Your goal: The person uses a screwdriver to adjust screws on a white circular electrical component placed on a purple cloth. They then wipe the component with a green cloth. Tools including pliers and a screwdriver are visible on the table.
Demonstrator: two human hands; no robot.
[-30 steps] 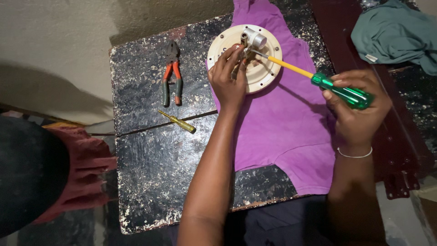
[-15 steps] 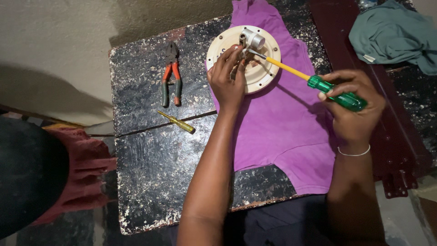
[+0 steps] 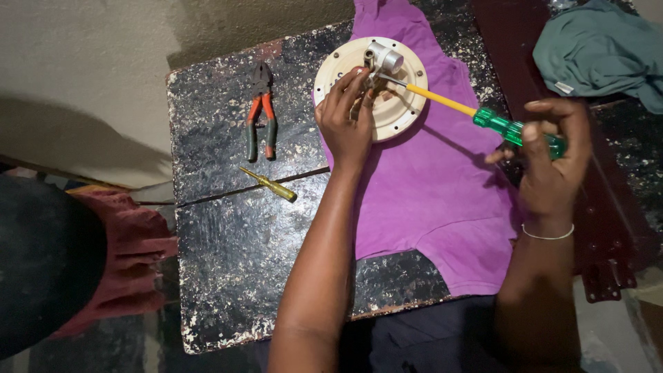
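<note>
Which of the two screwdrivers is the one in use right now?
The green-handled screwdriver, gripped by the right hand. The small yellow screwdriver lies untouched beside the pliers.

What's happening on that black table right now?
A person is working on a round cream-coloured disc lying on a purple cloth. The left hand steadies the disc near its small metal fitting, while the right hand grips a green-handled screwdriver with a yellow shaft, its tip at the fitting. Red-handled pliers and a small yellow screwdriver lie unused on the worn black table.
</note>
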